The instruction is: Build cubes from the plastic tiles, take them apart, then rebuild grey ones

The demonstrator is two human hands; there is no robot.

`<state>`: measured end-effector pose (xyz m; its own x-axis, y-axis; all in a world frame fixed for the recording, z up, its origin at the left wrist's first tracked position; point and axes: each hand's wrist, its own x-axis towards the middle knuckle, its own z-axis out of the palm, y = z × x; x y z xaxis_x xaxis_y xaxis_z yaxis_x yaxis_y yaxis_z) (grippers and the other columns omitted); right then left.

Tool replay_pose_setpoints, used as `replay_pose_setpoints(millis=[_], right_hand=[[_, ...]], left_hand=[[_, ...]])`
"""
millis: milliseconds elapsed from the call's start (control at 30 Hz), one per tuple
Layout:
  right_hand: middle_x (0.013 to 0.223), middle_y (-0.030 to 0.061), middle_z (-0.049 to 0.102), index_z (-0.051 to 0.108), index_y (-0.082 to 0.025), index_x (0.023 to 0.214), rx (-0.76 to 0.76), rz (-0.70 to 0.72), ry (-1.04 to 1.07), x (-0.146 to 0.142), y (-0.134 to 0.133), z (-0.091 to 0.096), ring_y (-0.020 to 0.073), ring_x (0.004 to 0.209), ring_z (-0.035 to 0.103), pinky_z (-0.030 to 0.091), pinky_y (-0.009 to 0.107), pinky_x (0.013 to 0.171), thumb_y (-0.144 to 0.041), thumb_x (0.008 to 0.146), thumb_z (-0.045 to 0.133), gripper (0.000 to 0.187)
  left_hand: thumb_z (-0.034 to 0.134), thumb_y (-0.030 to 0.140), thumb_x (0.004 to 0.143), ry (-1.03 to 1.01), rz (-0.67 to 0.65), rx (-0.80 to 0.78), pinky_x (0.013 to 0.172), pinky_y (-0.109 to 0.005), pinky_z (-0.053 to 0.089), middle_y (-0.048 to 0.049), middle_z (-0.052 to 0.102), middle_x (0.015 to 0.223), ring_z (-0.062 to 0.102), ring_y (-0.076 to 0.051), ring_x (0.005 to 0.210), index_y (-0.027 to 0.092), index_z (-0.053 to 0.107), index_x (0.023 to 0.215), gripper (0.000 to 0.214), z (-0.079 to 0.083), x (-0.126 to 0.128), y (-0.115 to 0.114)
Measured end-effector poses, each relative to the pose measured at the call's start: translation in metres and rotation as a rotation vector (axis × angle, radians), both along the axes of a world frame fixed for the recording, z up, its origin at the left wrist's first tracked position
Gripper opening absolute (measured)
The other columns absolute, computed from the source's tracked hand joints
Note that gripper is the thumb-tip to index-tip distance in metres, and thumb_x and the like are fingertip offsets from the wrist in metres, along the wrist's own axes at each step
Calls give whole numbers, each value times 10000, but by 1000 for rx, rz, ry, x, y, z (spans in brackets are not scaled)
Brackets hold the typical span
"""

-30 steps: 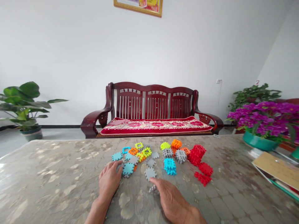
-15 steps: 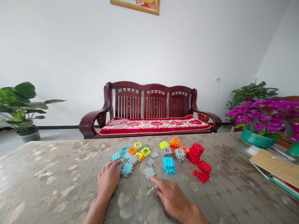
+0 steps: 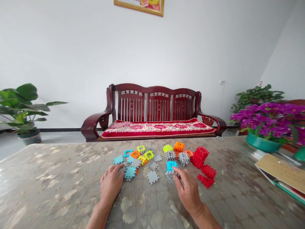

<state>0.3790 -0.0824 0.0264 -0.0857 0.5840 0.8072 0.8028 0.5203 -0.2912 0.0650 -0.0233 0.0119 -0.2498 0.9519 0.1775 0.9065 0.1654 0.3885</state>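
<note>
My right hand (image 3: 188,187) pinches a grey notched tile (image 3: 169,174) between thumb and fingers, just in front of the bright blue stack of tiles (image 3: 171,166), partly covering it. Whether the two touch I cannot tell. My left hand (image 3: 111,178) rests on the table with loosely bent fingers, beside a teal interlocking tile (image 3: 130,172); its fingertips lie at the edge of the loose pile. A single flat grey tile (image 3: 152,177) lies between the hands. Behind it are more grey tiles (image 3: 152,164), an orange tile (image 3: 135,154) and yellow-green frame tiles (image 3: 149,155).
Right of centre stand grey stacks (image 3: 183,158), an orange stack (image 3: 179,146) and red stacks (image 3: 200,156). A purple flower pot (image 3: 263,141) and papers (image 3: 281,171) occupy the table's right side. A wooden bench (image 3: 158,103) stands beyond the patterned table (image 3: 59,190).
My right hand has moved right and away from me, from near the single grey tile to the blue stack, carrying a grey tile. My left hand has stayed in place.
</note>
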Motion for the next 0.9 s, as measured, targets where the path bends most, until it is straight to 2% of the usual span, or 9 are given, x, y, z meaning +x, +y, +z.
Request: replay_pose_setpoints(millis=[200, 500, 667, 900], right_hand=[[1052, 84, 742, 655, -218, 1153, -93, -48, 216, 15, 12, -10, 201, 925, 705, 569, 315, 792, -337, 950, 498, 283], [1048, 124, 731, 641, -172, 1169, -182, -143, 579, 32, 28, -14, 225, 856, 690, 558, 343, 756, -461, 874, 530, 427], [1187, 148, 677, 599, -159, 1254, -196, -164, 687, 43, 36, -17, 254, 1004, 651, 521, 403, 879, -470, 853, 528, 512], [1253, 147, 649, 566, -171, 1331, -238, -175, 726, 58, 45, -29, 268, 1024, 644, 529, 406, 859, -463, 830, 540, 580]], left_hand=[[391, 345, 920, 2, -7, 10, 1030, -440, 389, -41, 636, 1292, 564, -272, 1194, 309, 657, 1197, 386, -1, -1, 1], [394, 358, 919, 3, -5, -9, 1038, -431, 381, -40, 628, 1309, 548, -267, 1218, 309, 652, 1209, 391, 1, 0, 0], [381, 365, 925, -2, -9, -1, 1039, -428, 375, -46, 629, 1303, 541, -262, 1224, 308, 651, 1204, 392, 1, 0, 0], [388, 341, 920, -9, -11, 7, 1032, -423, 387, -59, 638, 1289, 553, -265, 1208, 291, 661, 1198, 393, 4, 1, -1]])
